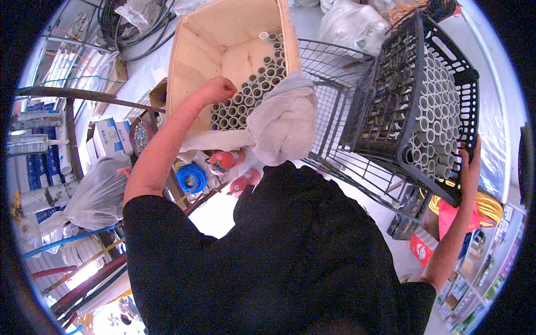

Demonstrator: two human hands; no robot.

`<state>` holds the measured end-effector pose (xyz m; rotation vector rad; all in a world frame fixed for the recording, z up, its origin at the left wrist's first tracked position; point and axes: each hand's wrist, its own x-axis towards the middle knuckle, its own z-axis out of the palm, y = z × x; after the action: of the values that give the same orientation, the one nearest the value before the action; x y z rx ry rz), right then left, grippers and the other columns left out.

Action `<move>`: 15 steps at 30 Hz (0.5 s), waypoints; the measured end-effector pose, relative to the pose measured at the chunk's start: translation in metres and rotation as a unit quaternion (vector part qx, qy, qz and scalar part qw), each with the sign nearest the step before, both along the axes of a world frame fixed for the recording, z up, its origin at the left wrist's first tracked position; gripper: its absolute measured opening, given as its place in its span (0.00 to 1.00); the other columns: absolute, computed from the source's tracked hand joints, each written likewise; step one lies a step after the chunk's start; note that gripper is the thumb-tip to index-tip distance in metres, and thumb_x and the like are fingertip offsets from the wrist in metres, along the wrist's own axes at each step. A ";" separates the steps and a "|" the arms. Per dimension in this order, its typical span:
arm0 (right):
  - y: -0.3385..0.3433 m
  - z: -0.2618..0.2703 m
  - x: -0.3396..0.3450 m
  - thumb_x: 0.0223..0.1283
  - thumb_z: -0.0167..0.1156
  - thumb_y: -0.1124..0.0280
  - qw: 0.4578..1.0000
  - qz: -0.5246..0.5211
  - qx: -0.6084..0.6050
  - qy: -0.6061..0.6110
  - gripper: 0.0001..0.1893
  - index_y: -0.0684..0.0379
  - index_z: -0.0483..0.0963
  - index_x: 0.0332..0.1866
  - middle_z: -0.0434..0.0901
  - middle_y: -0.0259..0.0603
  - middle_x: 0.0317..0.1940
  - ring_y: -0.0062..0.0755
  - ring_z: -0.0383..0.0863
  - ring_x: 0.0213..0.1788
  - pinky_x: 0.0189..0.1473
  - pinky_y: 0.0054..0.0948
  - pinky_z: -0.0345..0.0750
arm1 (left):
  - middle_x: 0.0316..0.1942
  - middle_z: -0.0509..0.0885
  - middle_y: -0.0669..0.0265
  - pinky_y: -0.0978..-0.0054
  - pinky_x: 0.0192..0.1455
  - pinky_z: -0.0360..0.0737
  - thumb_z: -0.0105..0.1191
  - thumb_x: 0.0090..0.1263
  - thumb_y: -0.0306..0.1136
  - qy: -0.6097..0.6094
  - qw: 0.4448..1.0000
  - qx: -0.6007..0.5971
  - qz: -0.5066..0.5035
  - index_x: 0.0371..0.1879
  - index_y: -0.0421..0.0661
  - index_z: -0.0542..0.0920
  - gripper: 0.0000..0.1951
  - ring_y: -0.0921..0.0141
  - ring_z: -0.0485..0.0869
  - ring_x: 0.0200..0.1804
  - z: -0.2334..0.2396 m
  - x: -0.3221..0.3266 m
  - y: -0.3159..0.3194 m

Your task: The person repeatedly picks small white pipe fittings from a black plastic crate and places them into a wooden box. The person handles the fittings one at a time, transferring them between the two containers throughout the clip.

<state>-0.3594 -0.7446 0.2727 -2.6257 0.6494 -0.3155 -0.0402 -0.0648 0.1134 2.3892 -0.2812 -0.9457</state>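
A wooden box (192, 54) lies in front of me with short grey plastic pipe pieces (238, 109) stacked in it, open ends towards me. My left hand (218, 91) is at the upper edge of the stack, its fingers curled; whether it holds a piece cannot be told. To the right, a black plastic crate (408, 100) stands tilted, packed with similar pale grey pipe pieces (435, 96). My right hand (471, 167) grips the crate's right outer side near its lower corner. A bunched, light knitted cloth (284, 119) hangs over the box's near right corner.
A black wire basket (335, 92) stands between box and crate. Coiled blue hose or cable (191, 178) and red round items (222, 162) lie below the box. A filled plastic bag (100, 192) is at left, a yellow cable coil (488, 208) at lower right, black coiled tubing (125, 37) at upper left.
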 end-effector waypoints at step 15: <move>0.004 0.005 0.000 0.72 0.53 0.74 0.996 -0.003 0.083 -0.015 0.33 0.46 0.52 0.79 0.81 0.39 0.54 0.28 0.83 0.48 0.48 0.30 0.80 | 0.37 0.89 0.58 0.60 0.45 0.83 0.64 0.54 0.30 -0.109 0.980 0.143 -0.083 0.39 0.50 0.88 0.12 0.58 0.88 0.42 -0.032 -0.024 0.019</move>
<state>-0.3593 -0.7403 0.2773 -2.4570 0.6453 -0.2881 -0.0647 -0.0459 0.0812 2.7763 -0.4613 -0.8445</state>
